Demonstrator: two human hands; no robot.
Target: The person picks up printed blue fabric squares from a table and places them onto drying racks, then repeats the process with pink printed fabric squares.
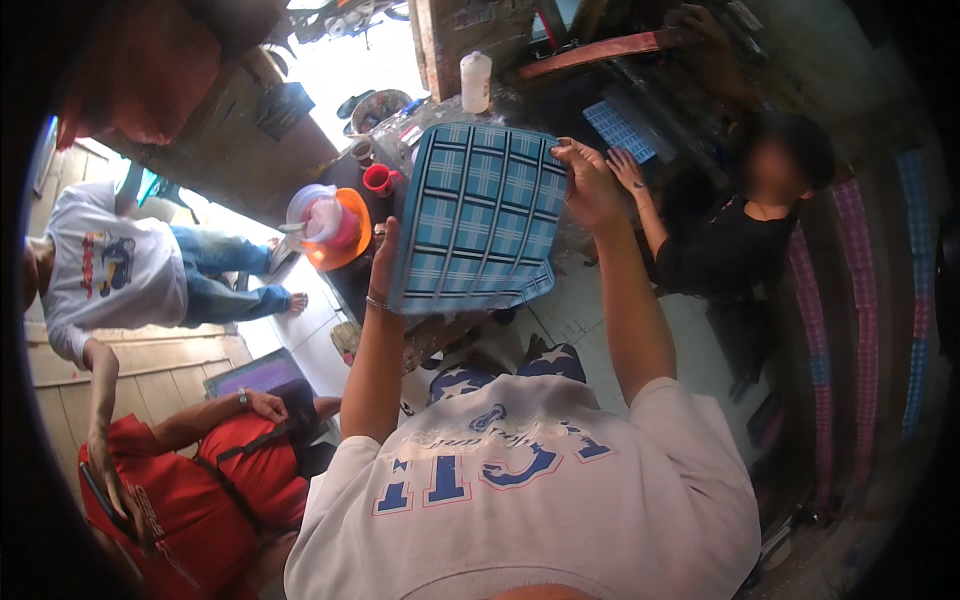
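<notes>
Panel in blue check [485, 215] is held up clear of the dark worktop [350, 288], hiding much of that surface from view. The right hand [585, 185] is clamped on its upper right corner, thumb and fingers pinching the edge. The left hand [384, 258] is closed on the left edge, lower down; its fingers are mostly hidden behind, so how far they wrap round cannot be told.

By its look the panel should be light and fairly thin, flat enough to hold its shape between two hands yet likely to bend if taken by one corner alone. A second layer shows at the lower right corner, so it may be folded and could slip open there. Nothing suggests it is fragile. Opposite side edges look the best hold, with both layers caught together.

Room is tight to the left, where an orange bowl [350, 250] and a red cup [379, 180] stand near the worktop's left edge. To the right, a co-worker's hand [628, 172] lies beside a smaller blue checked piece [618, 130]. A white bottle [476, 83] stands beyond the panel's top edge. The freest space seems to be toward the wearer's body.
</notes>
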